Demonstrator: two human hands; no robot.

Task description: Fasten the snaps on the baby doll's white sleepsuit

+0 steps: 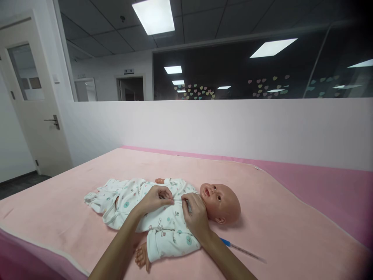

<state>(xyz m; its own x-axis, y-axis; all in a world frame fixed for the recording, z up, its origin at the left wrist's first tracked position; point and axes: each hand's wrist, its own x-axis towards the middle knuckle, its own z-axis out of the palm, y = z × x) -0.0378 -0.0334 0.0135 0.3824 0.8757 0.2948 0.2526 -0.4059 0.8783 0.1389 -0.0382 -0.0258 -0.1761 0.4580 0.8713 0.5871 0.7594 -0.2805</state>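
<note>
A baby doll [223, 202] lies on its back on a pink pad, its head to the right. It wears a white printed romper [166, 214] that covers its body, arms and legs. My left hand [155, 199] pinches the romper's front at the middle of the chest. Close by, nearer the neck, my right hand [196, 216] has its thumb and fingers closed on the same front edge. Any fastener between the fingertips is too small to make out. Beside the doll, partly behind my right forearm, lies a thin clear stick with a blue end [243, 251], like a thermometer.
The pink pad [291, 217] covers the table, with a darker pink cover [326, 186] showing along its edges. Behind it stands a white low wall [233, 128] with glass above. A door [32, 97] is at the far left.
</note>
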